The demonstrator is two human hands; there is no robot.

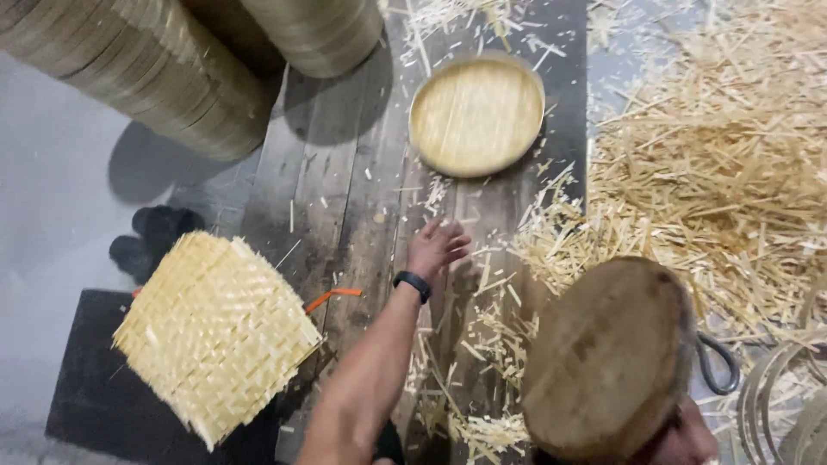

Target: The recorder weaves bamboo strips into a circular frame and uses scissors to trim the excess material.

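a: dark plank floor, worn and dusty, with bamboo shavings heaped along the right side and stacks of hoops lying at the top left

b: and the hands?

a: the left hand is stretched out over the planks, fingers spread wide, nothing in it. it's blurred, so i can't tell whether it touches the floor. there's a black band on the wrist

b: what's nearest to it?

a: the round woven tray lies flat on the planks just beyond it, well short of touching. a square woven mat rests on a black board at the lower left

b: the right hand?

a: the right hand is mostly hidden at the bottom edge behind a round wooden block, which it seems to be propping up tilted. i can't tell how the fingers sit on it

b: how would you handle that tray well?

a: my guess: come at the near rim with the open fingers, get a thumb over the edge before lifting, since it's thin and light and could skid on loose shavings. keep the block steady meanwhile; it looks heavy
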